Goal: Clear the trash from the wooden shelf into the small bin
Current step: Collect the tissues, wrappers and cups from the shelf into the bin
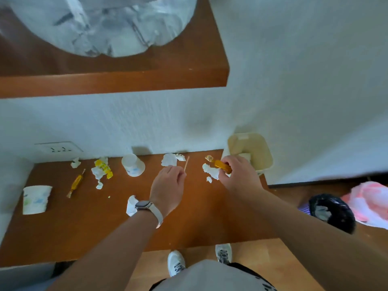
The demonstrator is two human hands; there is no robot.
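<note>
Your crumpled tissues (pixel 169 159), paper cups (pixel 133 165), wooden stick (pixel 186 162) and amber candy wrappers (pixel 76 182) lie strewn on the wooden shelf (pixel 84 227), left of the cream bin (pixel 265 153).

Bare forearms, grey-faced smartwatch (pixel 144 205) on pale strap at left wrist, light grey top (pixel 210 277) at 6 o'clock, dark patterned bottoms (pixel 248 273), white sneakers (pixel 176 262), dark laces.

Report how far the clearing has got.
Done: white paper lies in the small bin. In hand: the right hand grips an orange wrapper, the left hand pinches a wooden stick. Left: two paper cups, a yellow wrapper, an orange sweet and tissue scraps.
</note>
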